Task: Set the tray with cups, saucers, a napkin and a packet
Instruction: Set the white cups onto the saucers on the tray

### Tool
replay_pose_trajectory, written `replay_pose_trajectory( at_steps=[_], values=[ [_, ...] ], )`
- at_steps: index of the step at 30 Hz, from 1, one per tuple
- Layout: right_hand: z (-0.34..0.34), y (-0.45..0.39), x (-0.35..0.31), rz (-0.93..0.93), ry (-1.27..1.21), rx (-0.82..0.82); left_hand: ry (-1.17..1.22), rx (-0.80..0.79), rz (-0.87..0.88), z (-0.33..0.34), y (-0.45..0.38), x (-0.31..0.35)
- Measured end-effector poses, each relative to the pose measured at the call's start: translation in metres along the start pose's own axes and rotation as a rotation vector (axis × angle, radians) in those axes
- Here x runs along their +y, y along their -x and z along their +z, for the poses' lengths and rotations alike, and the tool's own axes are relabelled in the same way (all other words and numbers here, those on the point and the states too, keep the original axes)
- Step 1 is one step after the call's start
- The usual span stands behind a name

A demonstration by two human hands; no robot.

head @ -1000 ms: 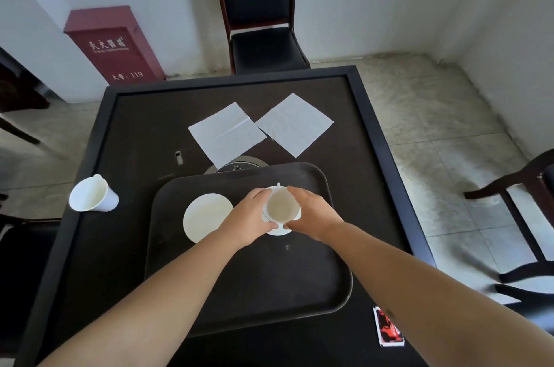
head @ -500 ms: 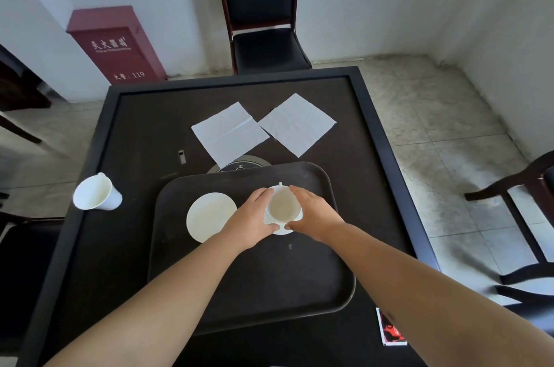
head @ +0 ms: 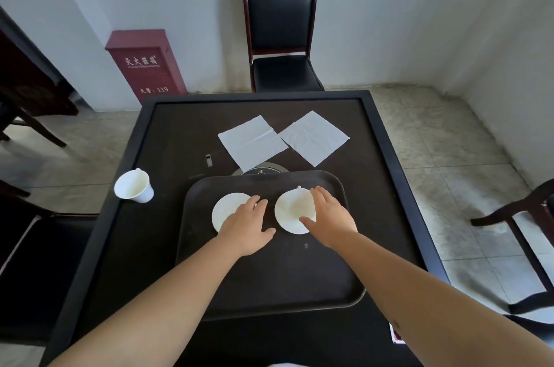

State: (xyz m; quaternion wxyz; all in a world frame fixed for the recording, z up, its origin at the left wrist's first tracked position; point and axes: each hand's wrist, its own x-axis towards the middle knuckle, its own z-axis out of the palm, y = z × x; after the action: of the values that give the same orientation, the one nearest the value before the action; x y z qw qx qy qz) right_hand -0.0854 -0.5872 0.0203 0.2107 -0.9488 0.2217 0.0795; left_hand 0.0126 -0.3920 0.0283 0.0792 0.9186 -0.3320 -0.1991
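Observation:
A dark tray (head: 269, 276) lies on the black table and carries two white saucers. A white cup (head: 295, 204) stands on the right saucer (head: 286, 224). My right hand (head: 329, 216) holds this cup, thumb at its near side and fingers curved along its right side. With straight fingers, my left hand (head: 248, 225) lies flat over the right edge of the bare left saucer (head: 227, 210). A second white cup (head: 133, 186) stands on the table left of the tray. Two white napkins (head: 251, 143) (head: 313, 137) lie beyond the tray. My right arm partly hides a red packet (head: 396, 335).
A round metal fitting (head: 263, 170) shows at the tray's far edge, with a small grey piece (head: 209, 159) to its left. A black chair (head: 281, 37) and a red cabinet (head: 147, 67) stand beyond the table. Another chair (head: 524, 216) is at the right.
My left hand has let go of the cup and moved left onto the bare saucer. My right hand stays at the cup. The view has tilted up.

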Motion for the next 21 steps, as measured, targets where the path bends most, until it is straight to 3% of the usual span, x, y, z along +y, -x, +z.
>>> replay_pose_trajectory(
  at_steps=[4, 10, 21],
  values=[
    [0.005, 0.009, -0.036, -0.076, 0.068, 0.023, 0.024, 0.041, -0.039, -0.013, 0.029, -0.030],
    [0.025, 0.011, -0.114, -0.190, 0.091, -0.081, 0.100, 0.130, -0.104, -0.034, 0.068, -0.090],
    [0.075, 0.003, -0.243, -0.358, 0.144, -0.221, 0.158, 0.154, -0.256, -0.053, 0.122, -0.213]
  ],
)
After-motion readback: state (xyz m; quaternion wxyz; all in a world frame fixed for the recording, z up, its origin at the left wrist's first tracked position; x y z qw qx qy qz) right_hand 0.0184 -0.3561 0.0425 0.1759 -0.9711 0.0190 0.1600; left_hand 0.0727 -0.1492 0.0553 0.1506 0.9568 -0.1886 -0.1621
